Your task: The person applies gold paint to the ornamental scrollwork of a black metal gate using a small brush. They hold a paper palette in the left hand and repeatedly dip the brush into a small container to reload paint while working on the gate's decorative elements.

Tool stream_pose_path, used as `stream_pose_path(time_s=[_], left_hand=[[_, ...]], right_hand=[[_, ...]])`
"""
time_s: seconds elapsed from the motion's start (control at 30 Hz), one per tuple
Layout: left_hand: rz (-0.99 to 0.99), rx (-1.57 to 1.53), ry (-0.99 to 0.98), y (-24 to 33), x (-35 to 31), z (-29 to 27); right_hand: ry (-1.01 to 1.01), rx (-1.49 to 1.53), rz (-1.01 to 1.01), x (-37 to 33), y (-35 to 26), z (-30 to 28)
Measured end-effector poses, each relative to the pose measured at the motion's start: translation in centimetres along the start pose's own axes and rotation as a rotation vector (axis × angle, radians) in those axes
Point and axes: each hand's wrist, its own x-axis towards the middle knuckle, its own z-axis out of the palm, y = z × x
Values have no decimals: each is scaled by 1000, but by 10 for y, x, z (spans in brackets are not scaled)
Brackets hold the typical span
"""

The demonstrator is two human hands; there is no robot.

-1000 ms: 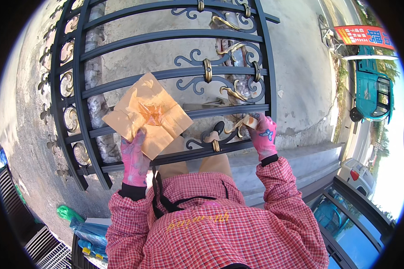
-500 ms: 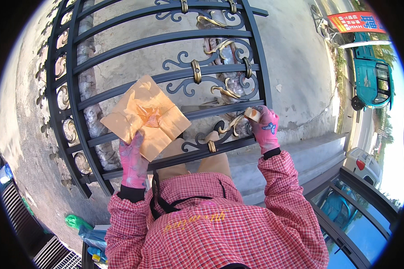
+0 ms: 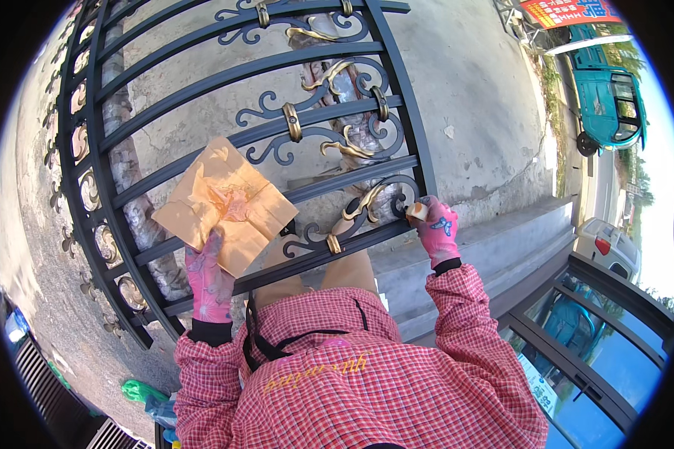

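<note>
My left hand (image 3: 209,278), in a pink patterned glove, grips the lower edge of a folded sheet of brown cardboard (image 3: 256,228). A shiny, wet-looking amber smear (image 3: 232,203) lies on the cardboard's middle. In my right hand (image 3: 437,229), gloved in pink too, a small pale pad (image 3: 418,212) with brownish stains is pinched between the fingers. It is held beside the end of a dark scroll with a gold leaf (image 3: 367,203); whether they touch I cannot tell. The scroll belongs to a black metal railing panel (image 3: 251,133) lying before me, with gold collars (image 3: 291,123) on its bars.
Wrapped supports (image 3: 123,161) lie under the panel on the concrete. A grey step (image 3: 494,243) and a dark-framed glass door (image 3: 569,352) are at the right. Beyond stand a teal vehicle (image 3: 614,112) and a red banner (image 3: 565,11). A green bag (image 3: 138,391) lies lower left.
My view has shifted, so the panel sits further left. My right hand has lowered slightly with the pad, now beside the scroll's curled end. The cardboard stays in my left hand.
</note>
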Motion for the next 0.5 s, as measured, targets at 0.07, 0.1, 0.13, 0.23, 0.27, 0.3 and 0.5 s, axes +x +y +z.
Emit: stream_pose_path(time_s=[0.07,0.1,0.13,0.23,0.27,0.3,0.5], left_hand=[[-3,2,-4,1,0,2],[-4,-10,2,2,-2,4],[-5,-23,7,3,-3,5],[-13,4,2,4,-5,10],[-23,3,5,2,-6,9],[-26,-3,11,0,-4,7],[-15,-33,-44,0,-2,4]], right_hand=[[-47,45,61,-5,8,5],[-72,94,111,-9,7,-2],[-98,144,160,-11,7,-7],[3,217,99,-3,-1,-4],[30,206,67,-2,-2,-3],[8,98,13,-4,0,3],[97,142,27,-18,2,4]])
